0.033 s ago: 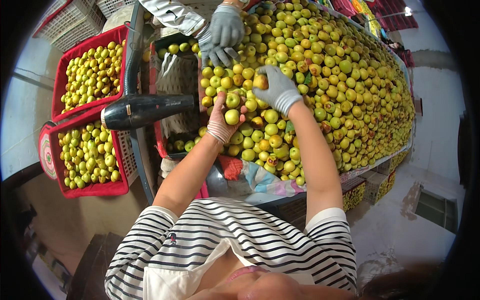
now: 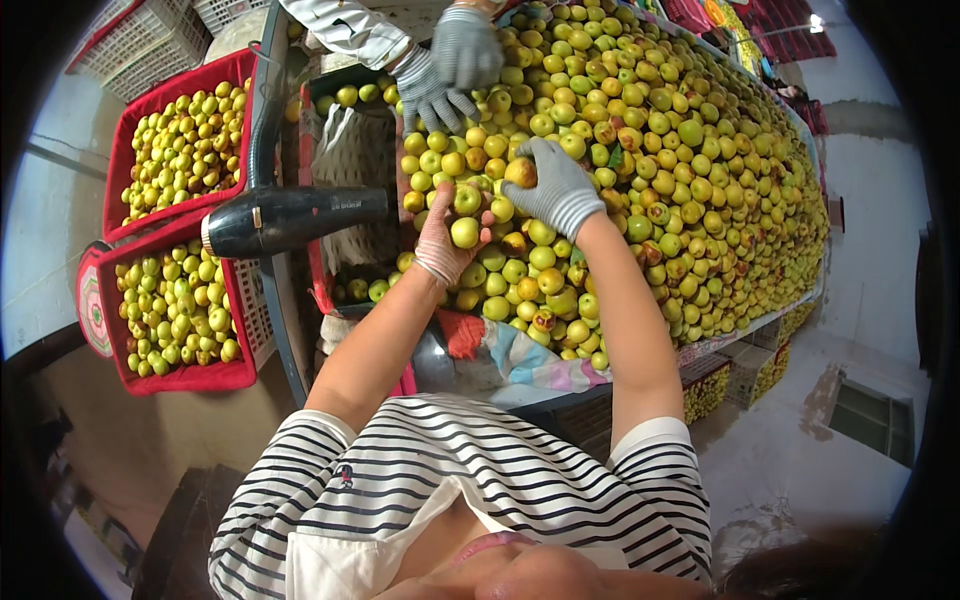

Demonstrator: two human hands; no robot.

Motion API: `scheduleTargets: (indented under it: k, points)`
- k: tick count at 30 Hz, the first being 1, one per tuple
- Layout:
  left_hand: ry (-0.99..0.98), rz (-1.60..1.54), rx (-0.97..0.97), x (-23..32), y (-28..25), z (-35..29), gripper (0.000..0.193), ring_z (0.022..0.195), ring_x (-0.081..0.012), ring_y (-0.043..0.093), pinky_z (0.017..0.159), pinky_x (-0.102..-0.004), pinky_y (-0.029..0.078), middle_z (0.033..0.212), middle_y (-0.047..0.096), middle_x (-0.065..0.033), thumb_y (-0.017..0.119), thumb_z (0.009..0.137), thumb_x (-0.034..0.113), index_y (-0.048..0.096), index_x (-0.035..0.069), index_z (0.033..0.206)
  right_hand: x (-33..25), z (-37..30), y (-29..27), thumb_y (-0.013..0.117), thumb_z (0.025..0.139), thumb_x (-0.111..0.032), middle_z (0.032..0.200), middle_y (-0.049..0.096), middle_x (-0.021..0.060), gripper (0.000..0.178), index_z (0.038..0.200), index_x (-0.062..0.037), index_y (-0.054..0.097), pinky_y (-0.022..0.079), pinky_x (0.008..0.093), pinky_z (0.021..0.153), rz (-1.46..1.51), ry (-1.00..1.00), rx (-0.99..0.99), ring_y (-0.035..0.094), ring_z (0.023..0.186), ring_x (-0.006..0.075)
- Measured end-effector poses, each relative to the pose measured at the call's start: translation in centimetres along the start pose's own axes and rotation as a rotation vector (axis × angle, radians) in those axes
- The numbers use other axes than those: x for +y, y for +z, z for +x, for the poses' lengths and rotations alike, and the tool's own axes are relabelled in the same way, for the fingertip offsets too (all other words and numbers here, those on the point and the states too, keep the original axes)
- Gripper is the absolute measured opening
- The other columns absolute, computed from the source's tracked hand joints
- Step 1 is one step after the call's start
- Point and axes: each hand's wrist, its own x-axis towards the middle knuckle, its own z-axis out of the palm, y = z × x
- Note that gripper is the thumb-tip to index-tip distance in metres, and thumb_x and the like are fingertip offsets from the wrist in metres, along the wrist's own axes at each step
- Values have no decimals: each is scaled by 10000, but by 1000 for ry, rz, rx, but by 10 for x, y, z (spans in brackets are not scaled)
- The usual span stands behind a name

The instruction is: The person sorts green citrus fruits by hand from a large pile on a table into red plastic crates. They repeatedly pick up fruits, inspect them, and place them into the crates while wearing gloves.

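My left hand (image 2: 448,242), in a thin striped glove, is palm up with its fingers curled round yellow-green, apple-like fruits. One fruit (image 2: 464,233) rests in the palm and another (image 2: 466,201) sits against the fingers. My right hand (image 2: 556,188), in a grey knit glove, grips a yellow fruit (image 2: 521,172) with a brownish blush between thumb and fingers. Both hands are over a large heap of the same fruit (image 2: 690,190), some with brown patches. Just beyond them, a co-worker's two grey-gloved hands (image 2: 432,92) are at the heap's far left edge; one is blurred.
A black hair dryer-shaped blower (image 2: 300,219) points toward the heap from the left, over a red-rimmed crate (image 2: 316,262). Further left, two red-lined crates (image 2: 112,180) hold fruit. Patterned cloth (image 2: 530,360) covers the near table edge. Stacked white crates (image 2: 150,60) stand at the far left.
My right hand, with its yellow fruit, has shifted slightly toward me. My left hand stays nearly in place. One of the co-worker's hands has moved a little to the right.
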Motion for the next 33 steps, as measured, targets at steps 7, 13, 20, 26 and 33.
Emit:
scheduleTargets:
  k: [7,13,20,26,33]
  points:
    - [24,99,3,-6,-2,1,524,720,-170,641,548,-301,562,935,653,-49,660,872,539,619,67,1097,4,-36,23,816,706,-356,1139,589,181,597,1170,-77,566,503,411,941,71,-160,135,607,1052,339]
    - [58,84,70,-7,1,-5,510,796,-168,656,555,-299,561,998,671,-43,661,872,532,601,110,1153,-18,-33,18,808,707,-340,1193,599,208,641,1237,-102,538,492,421,945,133,-140,-56,598,1105,367]
    - [186,188,15,-25,-28,8,425,689,-184,595,498,-318,533,1022,573,-84,626,927,390,526,94,1216,-88,13,3,733,694,-563,1095,650,190,653,1152,-113,613,494,414,917,1,-258,-127,630,1005,367]
    - [225,583,109,-11,0,-16,465,665,-156,592,491,-305,516,982,571,-58,684,911,317,514,83,1275,-164,95,-38,675,846,-444,1088,675,103,557,1196,-18,594,500,301,867,769,-532,-60,643,998,167]
    - [272,649,102,-6,-12,-21,403,568,-121,557,430,-293,476,793,574,-50,707,890,257,558,81,1220,-35,48,-24,624,917,-289,1031,699,87,309,1137,-75,660,514,318,868,141,-146,-139,665,942,214]
